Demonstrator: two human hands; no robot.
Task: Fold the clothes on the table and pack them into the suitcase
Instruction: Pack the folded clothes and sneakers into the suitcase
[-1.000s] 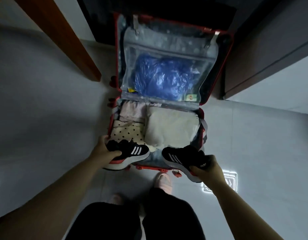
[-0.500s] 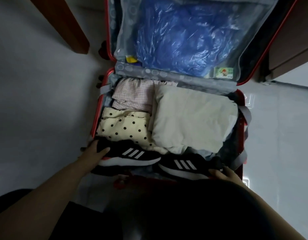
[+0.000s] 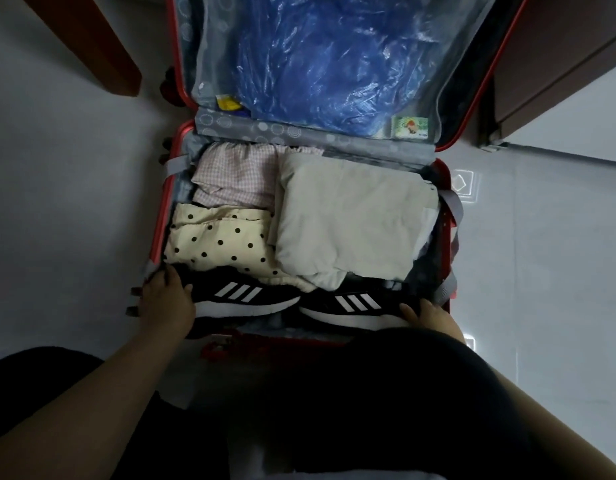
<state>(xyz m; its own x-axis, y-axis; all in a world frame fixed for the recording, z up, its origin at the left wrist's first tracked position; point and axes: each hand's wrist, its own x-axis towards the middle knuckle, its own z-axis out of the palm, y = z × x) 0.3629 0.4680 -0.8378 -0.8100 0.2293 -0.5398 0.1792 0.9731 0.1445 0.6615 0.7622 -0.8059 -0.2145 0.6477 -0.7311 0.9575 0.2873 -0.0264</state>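
Nearest are the person's dark-trousered knees [image 3: 334,393], crouched at the near edge of the open red suitcase [image 3: 160,216], which lies on a pale floor. The left hand [image 3: 168,303] grasps the heel end of the left sneaker [image 3: 244,296], with its thumb on top and its fingers over the suitcase's left rim. The right hand [image 3: 427,315], partly hidden behind a knee, grasps the heel of the right sneaker [image 3: 355,306] with its thumb laid over it. Both black, white-striped sneakers lie toe to toe along the near wall inside the case.

Just beyond them, folded clothes fill the base: a cream polka-dot garment [image 3: 219,237] near left, a pink checked garment [image 3: 237,174] behind it, and a pale folded garment [image 3: 351,220] on the right. Farther off the lid [image 3: 265,128] stands open with a blue plastic bag [image 3: 320,64] behind its mesh. A wooden leg [image 3: 88,43] is at far left and a dark cabinet [image 3: 559,64] at far right.
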